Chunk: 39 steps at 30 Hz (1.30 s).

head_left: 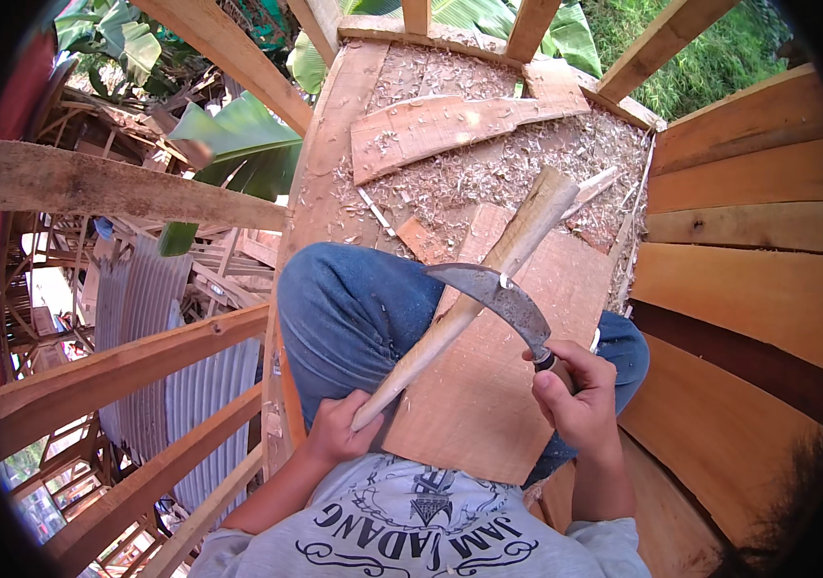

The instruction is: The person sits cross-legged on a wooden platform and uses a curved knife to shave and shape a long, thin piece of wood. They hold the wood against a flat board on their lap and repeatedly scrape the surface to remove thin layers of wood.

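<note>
My left hand is closed round the thin lower end of a pale wooden stick. The stick slants up and to the right across my lap, with its thicker end farthest from me. In my right hand is a sickle, gripped by its dark handle. Its curved blade lies across the middle of the stick, tip toward the left. A small pale curl of wood sits on the blade where the two cross. Beneath them a wide flat board rests over my lap, partly hidden by the stick.
Wood shavings cover the plank floor ahead, where a rough cut board lies. Wooden rails run along my left, above corrugated metal sheets and piled timber. A plank wall stands on my right.
</note>
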{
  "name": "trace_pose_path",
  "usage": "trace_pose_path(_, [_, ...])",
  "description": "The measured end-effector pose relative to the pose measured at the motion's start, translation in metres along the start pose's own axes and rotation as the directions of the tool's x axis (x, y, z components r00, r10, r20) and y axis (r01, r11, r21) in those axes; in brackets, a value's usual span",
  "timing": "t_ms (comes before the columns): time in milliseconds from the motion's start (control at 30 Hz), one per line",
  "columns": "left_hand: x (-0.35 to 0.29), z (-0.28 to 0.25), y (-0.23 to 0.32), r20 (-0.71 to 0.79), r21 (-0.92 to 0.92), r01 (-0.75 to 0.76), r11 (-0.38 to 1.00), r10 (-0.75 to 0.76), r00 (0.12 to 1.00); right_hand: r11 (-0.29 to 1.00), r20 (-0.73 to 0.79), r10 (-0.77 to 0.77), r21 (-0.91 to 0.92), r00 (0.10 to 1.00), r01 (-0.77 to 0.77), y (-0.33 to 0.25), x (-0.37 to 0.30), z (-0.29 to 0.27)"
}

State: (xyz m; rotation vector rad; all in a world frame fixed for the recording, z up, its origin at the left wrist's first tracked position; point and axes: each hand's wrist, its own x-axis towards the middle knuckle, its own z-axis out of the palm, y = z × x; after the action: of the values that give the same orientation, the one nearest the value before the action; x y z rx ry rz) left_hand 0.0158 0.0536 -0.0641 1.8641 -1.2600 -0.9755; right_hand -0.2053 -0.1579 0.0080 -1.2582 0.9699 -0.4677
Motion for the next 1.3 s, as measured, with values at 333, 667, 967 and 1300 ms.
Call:
trace_pose_path(333, [0.000, 0.000, 0.003, 0.003, -0.027, 0.039, 0.999, -0.039, 0.999, 0.854, -0.068, -0.386, -0.404, 0.920, 0.328, 0.010, 0.002, 0.005])
trace_pose_path(667, [-0.001, 0.001, 0.000, -0.004, -0.029, 0.032, 0.999, -0.032, 0.999, 0.965, 0.202, -0.108, -0.213, 0.974, 0.151, -0.001, 0.002, 0.007])
trace_pose_path(967, [-0.003, 0.001, -0.002, -0.002, -0.007, 0.018, 1.000, -0.018, 1.000, 0.994, 0.042, -0.002, -0.111, 0.999, 0.006, -0.001, 0.001, -0.006])
trace_pose_path(1300, [-0.002, 0.001, -0.002, -0.003, -0.032, 0.015, 0.999, -0.015, 1.000, 0.922, 0.027, -0.216, -0.324, 0.976, 0.213, 0.003, 0.002, 0.005])
